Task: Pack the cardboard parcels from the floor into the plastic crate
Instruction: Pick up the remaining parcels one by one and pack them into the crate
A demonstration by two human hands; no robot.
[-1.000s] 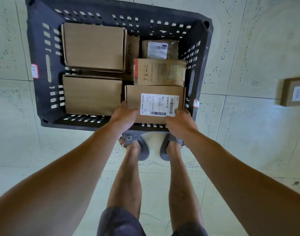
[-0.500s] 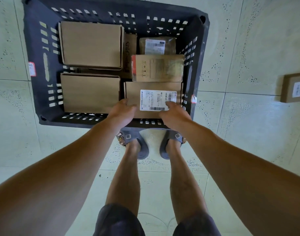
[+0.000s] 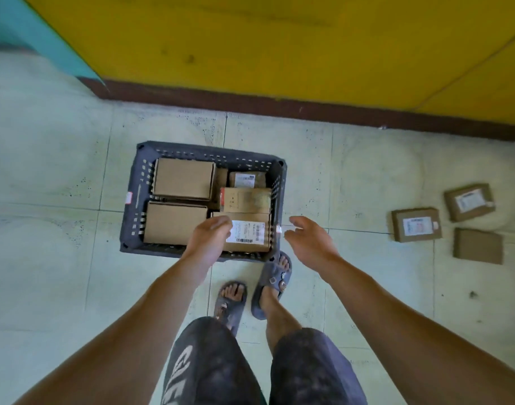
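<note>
A dark plastic crate [image 3: 132, 200] stands on the tiled floor and holds several cardboard parcels. The nearest one, a labelled parcel [image 3: 248, 232], lies in the crate's near right corner. My left hand [image 3: 209, 241] hovers above that parcel with loosely curled fingers and holds nothing. My right hand [image 3: 308, 239] hangs in the air to the right of the crate, fingers relaxed and empty. Three more parcels lie on the floor at the right: a labelled one [image 3: 416, 225], another labelled one [image 3: 469, 201] behind it, and a plain one [image 3: 477, 246].
A yellow wall [image 3: 279, 48] with a dark brown skirting [image 3: 279, 108] runs behind the crate, with a teal section at the far left. My feet in grey sandals [image 3: 272, 283] stand just in front of the crate. Pale floor tiles surround everything.
Both hands have let go of the labelled parcel, which now lies in the crate. I have risen, so the crate looks smaller, and the wall and floor parcels came into view.
</note>
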